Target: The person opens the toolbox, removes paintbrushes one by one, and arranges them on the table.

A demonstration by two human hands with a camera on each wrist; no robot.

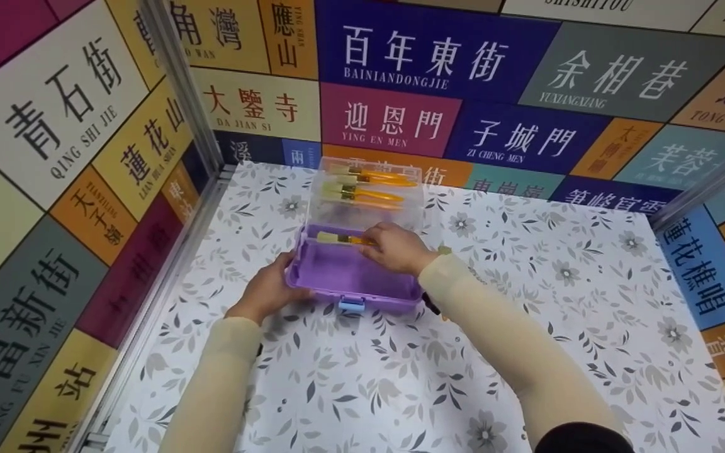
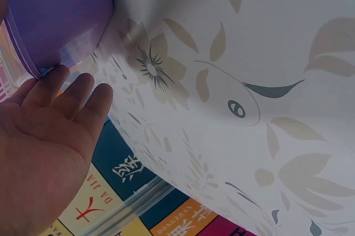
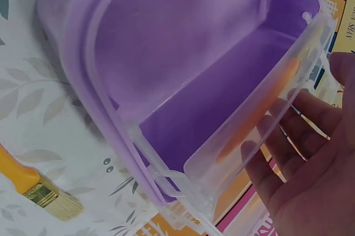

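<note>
as purple box (image 1: 353,270) was touched by left hand (image 1: 269,289), fingers apart, brush (image 1: 343,239) spillage through tipping was risked; right hand (image 1: 398,247): hold indiscernible.

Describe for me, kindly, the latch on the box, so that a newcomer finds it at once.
On the white, leaf-patterned table, find the open purple box. Look at the middle of its side nearest the camera wearer. The latch is the small tab there, light blue while the box around it is purple.
</note>
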